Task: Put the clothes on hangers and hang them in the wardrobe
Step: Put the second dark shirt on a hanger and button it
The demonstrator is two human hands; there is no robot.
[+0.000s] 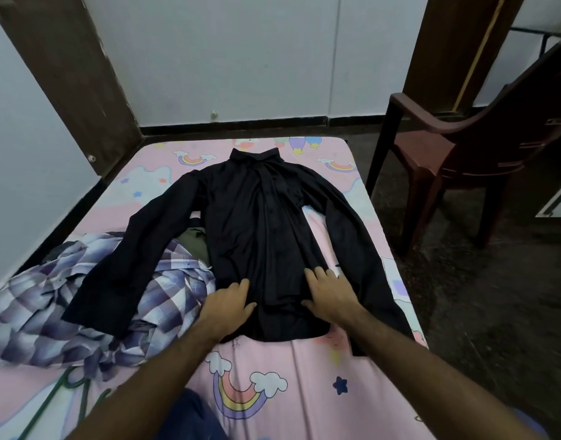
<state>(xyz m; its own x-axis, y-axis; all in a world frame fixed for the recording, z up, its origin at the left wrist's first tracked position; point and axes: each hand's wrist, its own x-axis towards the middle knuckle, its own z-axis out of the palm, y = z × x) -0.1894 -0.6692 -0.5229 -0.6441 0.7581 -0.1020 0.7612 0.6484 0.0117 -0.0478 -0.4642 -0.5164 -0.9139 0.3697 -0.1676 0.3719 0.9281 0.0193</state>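
A black long-sleeved shirt (257,217) lies spread flat on the bed, collar toward the far end, both sleeves stretched out to the sides. My left hand (228,304) rests flat on its lower left hem with fingers straight. On the lower right part my right hand (328,292) presses down with fingers spread. A purple checked shirt (98,306) lies crumpled at the left, partly under the black sleeve. An olive garment (195,241) peeks out between them. A green hanger (60,395) lies at the near left of the bed.
The bed (304,392) has a pink sheet with rainbows. A brown plastic chair (457,160) stands to the right on the dark floor. Brown wooden door frames (66,74) flank the white wall behind. Blue fabric (190,417) shows near my left forearm.
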